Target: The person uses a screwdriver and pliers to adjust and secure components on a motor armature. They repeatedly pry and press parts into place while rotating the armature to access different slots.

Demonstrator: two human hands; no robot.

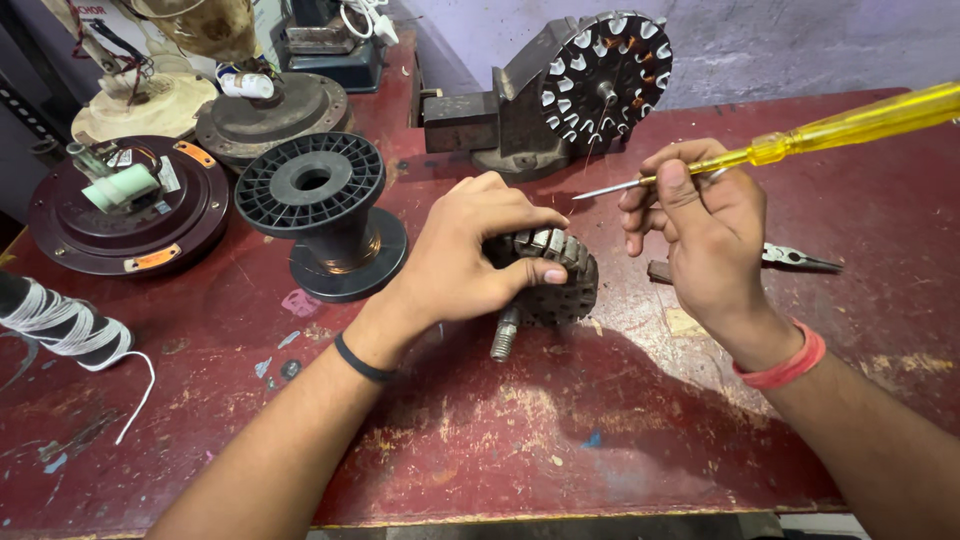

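On the worn red bench (560,440), the nearest thing to the person is a slotted motor stator core (560,285) lying on its side, its threaded shaft (503,338) poking out toward the bench edge. The left hand (470,255) lies over the top of the core, fingers curled down on its slotted rim and thumb pressed to its side, so the core sits under and partly hidden by that hand. Just to the right, the right hand (705,225) is closed in a narrow pinch round one yellow-handled screwdriver (800,140), held above the bench with the metal tip aimed left at the core, close to it but not touching. One pair of pliers (795,258) lies on the bench behind the right hand.

To the left stands one black plastic spool (325,210) holding copper wire, and at the left edge one bobbin of white thread (60,325). Farther back are two round fan motor housings (125,205), one dark brown and one grey. At the far edge a single bench vise (500,125) grips a second stator (605,75), this one wound with copper.
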